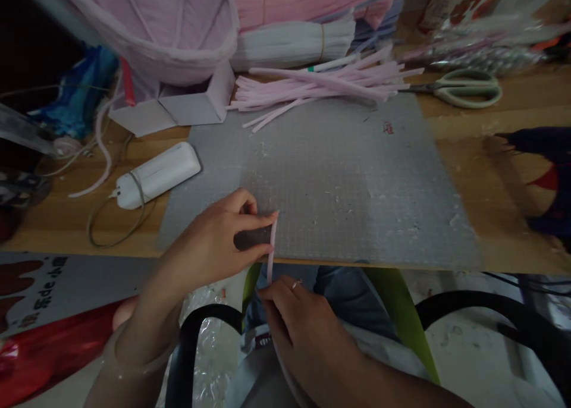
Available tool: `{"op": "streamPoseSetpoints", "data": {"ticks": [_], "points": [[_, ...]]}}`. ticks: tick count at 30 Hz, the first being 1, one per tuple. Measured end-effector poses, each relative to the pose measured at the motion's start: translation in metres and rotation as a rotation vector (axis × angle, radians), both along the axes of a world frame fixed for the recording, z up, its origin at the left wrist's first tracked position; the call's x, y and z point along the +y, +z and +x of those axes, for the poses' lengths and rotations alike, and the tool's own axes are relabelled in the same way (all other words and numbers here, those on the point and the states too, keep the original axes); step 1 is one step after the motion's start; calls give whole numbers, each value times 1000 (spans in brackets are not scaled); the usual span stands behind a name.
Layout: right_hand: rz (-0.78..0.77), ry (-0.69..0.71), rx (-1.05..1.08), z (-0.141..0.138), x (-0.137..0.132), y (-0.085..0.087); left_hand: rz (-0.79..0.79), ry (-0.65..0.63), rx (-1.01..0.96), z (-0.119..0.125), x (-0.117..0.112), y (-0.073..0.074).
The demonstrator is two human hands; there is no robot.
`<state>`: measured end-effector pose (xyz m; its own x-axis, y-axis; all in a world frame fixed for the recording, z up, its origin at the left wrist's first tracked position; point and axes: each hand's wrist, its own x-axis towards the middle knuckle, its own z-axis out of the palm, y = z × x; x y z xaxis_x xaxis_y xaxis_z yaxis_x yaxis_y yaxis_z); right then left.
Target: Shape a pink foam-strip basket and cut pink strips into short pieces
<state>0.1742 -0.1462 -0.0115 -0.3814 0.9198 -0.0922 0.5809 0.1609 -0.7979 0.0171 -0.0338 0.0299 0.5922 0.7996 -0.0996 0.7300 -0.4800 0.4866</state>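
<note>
A pale pink pipe cleaner [270,268] runs between my two hands at the front edge of the grey cutting mat [312,170]. My left hand [218,232] has its index fingertip at the upper end of the strip and its thumb lower down on it, with a gap between the two fingers. Below the table edge, over the lap, my right hand [307,330], with a ring on one finger, is closed round the same strip. The strip's lower part trails down past the right hand, partly hidden by it.
Loose pink pipe cleaners [307,90] lie across the mat's back edge, with green-handled scissors [468,89] to their right. Bundled white pipe cleaners [294,42] are behind. A white corded device [158,173], a small white box [200,102] and a pink fuzzy basket-like form [156,21] stand left.
</note>
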Motion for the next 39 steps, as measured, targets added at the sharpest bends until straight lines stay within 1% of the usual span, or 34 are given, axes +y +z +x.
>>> {"op": "streamPoseSetpoints", "data": {"ticks": [9, 14, 16, 22, 26, 30, 35, 39], "points": [[-2, 77, -102, 3, 0, 1, -59, 6, 47, 2, 2, 5], [0, 173, -167, 6, 1, 1, -65, 19, 33, 3, 0, 4], [9, 205, -173, 7, 2, 1, -49, 13, 29, 3, 0, 4], [19, 227, -173, 7, 4, 2, -25, 40, -17, 4, -3, -1], [-31, 304, -186, 10, 8, 6, 31, 112, -20, 6, -10, -2], [-98, 336, -195, 12, 14, 8, 89, 188, -36, 8, -19, -1], [-174, 344, -167, 9, 17, 5, 121, 158, -65, 6, -29, -6], [-151, 316, -146, 9, 17, 0, 134, 159, -39, 6, -33, -7]]}}
